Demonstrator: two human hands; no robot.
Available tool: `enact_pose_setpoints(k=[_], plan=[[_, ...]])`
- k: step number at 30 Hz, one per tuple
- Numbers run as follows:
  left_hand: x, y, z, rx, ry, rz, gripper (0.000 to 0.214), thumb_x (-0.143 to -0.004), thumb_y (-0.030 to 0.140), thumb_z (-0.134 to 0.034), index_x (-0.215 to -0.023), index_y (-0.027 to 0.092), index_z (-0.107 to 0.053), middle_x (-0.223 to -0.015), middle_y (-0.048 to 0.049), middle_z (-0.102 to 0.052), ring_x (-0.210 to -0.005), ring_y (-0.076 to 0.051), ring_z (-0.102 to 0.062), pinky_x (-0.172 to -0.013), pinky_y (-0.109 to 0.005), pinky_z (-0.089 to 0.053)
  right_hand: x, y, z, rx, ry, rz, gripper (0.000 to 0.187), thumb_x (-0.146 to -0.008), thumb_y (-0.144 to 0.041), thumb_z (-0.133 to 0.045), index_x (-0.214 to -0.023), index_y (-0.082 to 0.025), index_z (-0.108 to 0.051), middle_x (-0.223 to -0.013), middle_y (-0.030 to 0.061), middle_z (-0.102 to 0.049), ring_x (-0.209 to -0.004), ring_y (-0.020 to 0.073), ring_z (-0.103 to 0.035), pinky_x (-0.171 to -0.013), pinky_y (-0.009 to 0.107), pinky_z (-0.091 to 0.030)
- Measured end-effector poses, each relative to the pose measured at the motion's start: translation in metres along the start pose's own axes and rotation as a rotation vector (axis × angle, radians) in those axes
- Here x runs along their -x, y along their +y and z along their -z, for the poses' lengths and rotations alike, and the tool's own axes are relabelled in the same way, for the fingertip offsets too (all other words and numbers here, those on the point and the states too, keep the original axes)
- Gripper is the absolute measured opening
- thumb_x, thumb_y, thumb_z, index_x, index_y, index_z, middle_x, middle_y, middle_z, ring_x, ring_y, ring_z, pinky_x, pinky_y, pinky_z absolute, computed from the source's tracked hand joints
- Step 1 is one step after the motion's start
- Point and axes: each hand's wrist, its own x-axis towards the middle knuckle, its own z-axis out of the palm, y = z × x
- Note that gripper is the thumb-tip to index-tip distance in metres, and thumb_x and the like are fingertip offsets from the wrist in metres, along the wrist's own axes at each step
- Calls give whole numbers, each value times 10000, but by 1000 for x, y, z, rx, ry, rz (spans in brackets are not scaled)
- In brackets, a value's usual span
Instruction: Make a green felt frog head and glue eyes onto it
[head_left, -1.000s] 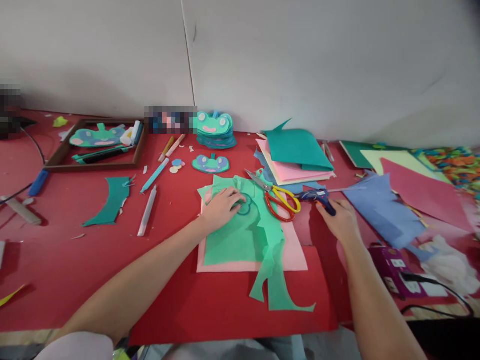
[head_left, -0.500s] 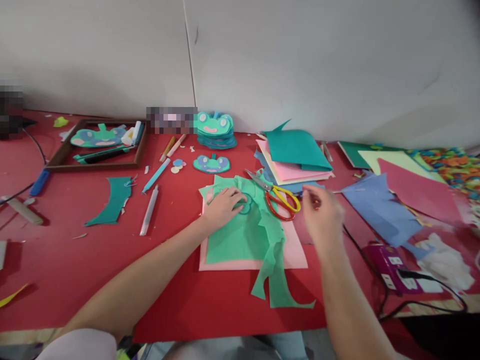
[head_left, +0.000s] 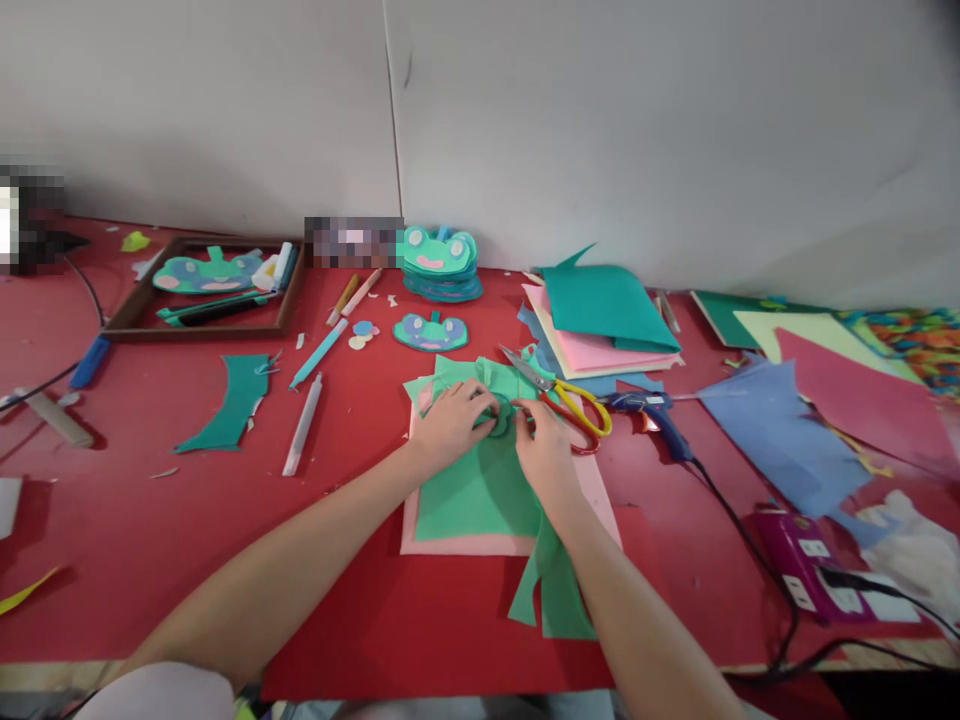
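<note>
A small dark green felt cutout [head_left: 498,420] lies over a light green felt sheet [head_left: 469,500], which rests on a pink felt sheet [head_left: 411,530]. My left hand [head_left: 456,422] has its fingers curled onto the cutout's left side. From the right, my right hand [head_left: 546,445] closes its thumb and fingers at the cutout's edge; the fingertips partly cover the contact. Just beyond that hand are scissors [head_left: 577,400] with yellow and red handles. A blue glue gun [head_left: 651,408] lies to their right.
Felt frog faces [head_left: 439,262] are stacked near the wall, with one frog face [head_left: 430,331] in front. A wooden tray [head_left: 202,333] and pens [head_left: 302,425] stand left. Folded felt [head_left: 607,305], blue felt [head_left: 791,430] and a purple power box [head_left: 795,560] with cables lie right.
My right hand has moved left from the glue gun to the dark green cutout, leaving the glue gun on the table. My left hand stays at the cutout. The view has shifted slightly.
</note>
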Motion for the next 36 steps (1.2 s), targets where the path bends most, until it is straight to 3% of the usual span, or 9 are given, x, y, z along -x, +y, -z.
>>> enact_pose_setpoints(k=[9, 16, 23, 26, 29, 32, 36], plan=[[1, 7, 2, -102, -33, 24, 124, -839, 279, -510, -943, 228, -555, -993, -34, -501, -943, -203, -468, -785, -340, -401, -4, 4, -1, -51, 28, -71, 241, -828, -287, -442, -942, -137, -593, -866, 112, -607, -718, 206, -560, -691, 351, -458], [1, 1, -1, -11, 4, 15, 111, -837, 284, -520, -913, 214, -561, -973, -28, -499, -905, -171, -491, -823, -324, -398, -4, 5, -1, -94, -1, -108, 266, -820, -378, -472, -904, -160, -599, -865, 93, -594, -613, 167, -523, -663, 343, -454], [2, 2, -1, -2, -2, 14, 119, -832, 261, -525, -933, 208, -558, -985, -29, -514, -919, -173, -499, -838, -326, -400, -6, 5, -3, -187, -88, -232, 287, -784, -426, -524, -899, -171, -590, -818, 63, -648, -616, 174, -552, -643, 325, -447], [3, 5, 0, -39, 33, 54, 227, -808, 259, -559, -1033, 228, -541, -1080, -41, -522, -997, -197, -488, -888, -360, -378, -6, 2, -2, -212, -83, -236, 247, -775, -403, -539, -833, -170, -593, -772, 56, -647, -650, 186, -573, -649, 320, -446], [3, 6, 3, -92, 85, 111, 465, -772, 288, -607, -1210, 285, -452, -1267, -48, -457, -1133, -246, -433, -963, -431, -316, -6, -1, 0, -237, -55, -223, 232, -780, -391, -536, -807, -168, -594, -777, 58, -647, -668, 182, -579, -654, 309, -445], [0, 4, 7, -60, 84, 113, 616, -742, 326, -638, -1297, 286, -373, -1286, -53, -466, -1185, -254, -407, -997, -428, -296, -6, -3, 2, -292, -25, -203, 250, -783, -409, -535, -825, -170, -594, -794, 56, -646, -694, 174, -574, -674, 301, -446], [-6, -3, 14, 137, 94, 159, 474, -750, 340, -620, -1196, 250, -486, -1189, -54, -553, -1109, -236, -490, -926, -380, -383, -8, -6, 5, -392, -4, -205, 286, -774, -446, -546, -836, -172, -597, -775, 43, -634, -700, 167, -565, -669, 292, -452]])
